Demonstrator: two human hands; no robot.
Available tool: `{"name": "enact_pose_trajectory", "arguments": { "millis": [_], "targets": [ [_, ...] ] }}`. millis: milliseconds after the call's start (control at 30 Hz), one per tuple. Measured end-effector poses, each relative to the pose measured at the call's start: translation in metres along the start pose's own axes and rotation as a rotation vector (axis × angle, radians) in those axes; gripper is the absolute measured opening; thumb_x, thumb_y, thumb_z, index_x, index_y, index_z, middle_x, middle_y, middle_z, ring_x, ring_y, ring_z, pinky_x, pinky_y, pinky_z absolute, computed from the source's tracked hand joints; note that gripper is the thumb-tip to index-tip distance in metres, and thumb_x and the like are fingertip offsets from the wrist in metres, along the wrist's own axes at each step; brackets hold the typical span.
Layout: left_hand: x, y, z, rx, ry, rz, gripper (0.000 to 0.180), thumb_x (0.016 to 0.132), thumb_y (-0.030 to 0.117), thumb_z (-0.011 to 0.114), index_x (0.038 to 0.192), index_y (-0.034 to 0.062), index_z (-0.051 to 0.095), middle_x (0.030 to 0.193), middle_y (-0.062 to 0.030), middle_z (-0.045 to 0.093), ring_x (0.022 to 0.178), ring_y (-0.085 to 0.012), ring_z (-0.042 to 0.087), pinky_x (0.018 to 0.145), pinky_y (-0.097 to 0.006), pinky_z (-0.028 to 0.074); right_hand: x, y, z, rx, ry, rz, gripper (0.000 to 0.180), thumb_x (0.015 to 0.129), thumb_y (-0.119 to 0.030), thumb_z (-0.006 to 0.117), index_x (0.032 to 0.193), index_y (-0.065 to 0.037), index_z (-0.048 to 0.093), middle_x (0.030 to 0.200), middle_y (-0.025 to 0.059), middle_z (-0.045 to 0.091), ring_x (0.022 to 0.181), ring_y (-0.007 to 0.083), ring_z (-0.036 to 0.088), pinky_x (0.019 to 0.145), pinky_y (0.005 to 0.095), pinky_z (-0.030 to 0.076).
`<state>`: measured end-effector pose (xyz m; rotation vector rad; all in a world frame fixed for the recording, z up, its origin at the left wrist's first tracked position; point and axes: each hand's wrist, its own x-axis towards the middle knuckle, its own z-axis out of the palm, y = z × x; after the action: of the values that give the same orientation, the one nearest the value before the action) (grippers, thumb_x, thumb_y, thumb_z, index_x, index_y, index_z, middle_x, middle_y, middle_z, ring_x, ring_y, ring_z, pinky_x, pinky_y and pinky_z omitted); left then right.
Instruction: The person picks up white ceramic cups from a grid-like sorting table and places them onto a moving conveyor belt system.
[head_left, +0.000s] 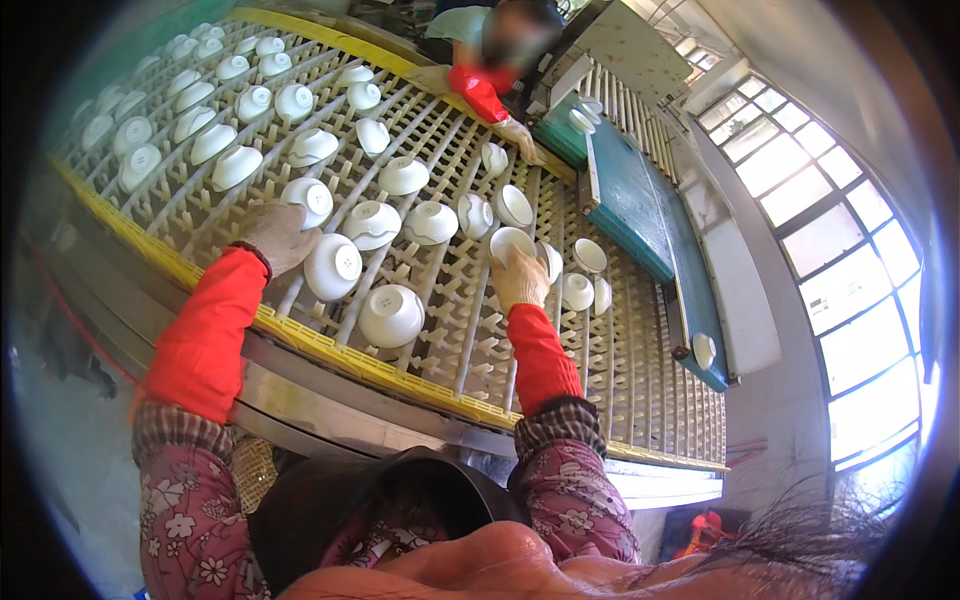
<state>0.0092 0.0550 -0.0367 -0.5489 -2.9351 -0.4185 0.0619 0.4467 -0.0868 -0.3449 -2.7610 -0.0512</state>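
Note:
My left hand (275,236), in a greyish-tan work glove, grips the near edge of a white bowl (309,201) that leans with its foot toward me. Some of its fingertips are hidden by the bowl. Further right, my right hand (522,277), in a pale knitted glove, is closed on the rim of another white bowl (511,242), whose hollow side shows. A bowl next to it (549,261) is partly covered by that hand. Between my hands, several white bowls sit tilted or bottom-up, among them a large one (391,316) near the front edge.
A wide pegged conveyor (455,330) with yellow edge strips carries many more bowls toward the far left. Beyond its right part runs a teal belt (635,200) with a few bowls on it. Across from me, a person's gloved hand (520,140) reaches over the conveyor's far edge.

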Motion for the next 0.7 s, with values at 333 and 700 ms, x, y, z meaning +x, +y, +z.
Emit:
{"name": "enact_pose_trajectory", "arguments": {
  "millis": [333,700],
  "targets": [
    [-0.005,0.006,0.006,-0.081,0.009,0.083,0.039,0.093,0.035,0.051,0.082,-0.0001,0.061,0.076,-0.0243,0.062,0.079,-0.0431,0.063,0.075,-0.053,0.047,-0.011,0.018,0.007,0.595,0.024,0.244,0.033,0.096,-0.033,0.054,0.096,-0.004,0.07,0.08,0.0142,0.07,0.074,0.0267,0.066,0.069,0.0357,0.052],
    [-0.014,0.026,-0.013,-0.169,-0.069,0.01,0.037,0.096,0.033,0.046,0.085,0.0007,0.059,0.083,-0.0245,0.063,0.084,-0.0442,0.062,0.076,-0.052,0.047,-0.033,0.009,-0.016,1.567,-0.287,0.535,0.041,0.098,-0.029,0.051,0.116,0.006,0.061,0.091,0.0171,0.072,0.081,0.0229,0.071,0.076,0.0334,0.058]
  ]
}}
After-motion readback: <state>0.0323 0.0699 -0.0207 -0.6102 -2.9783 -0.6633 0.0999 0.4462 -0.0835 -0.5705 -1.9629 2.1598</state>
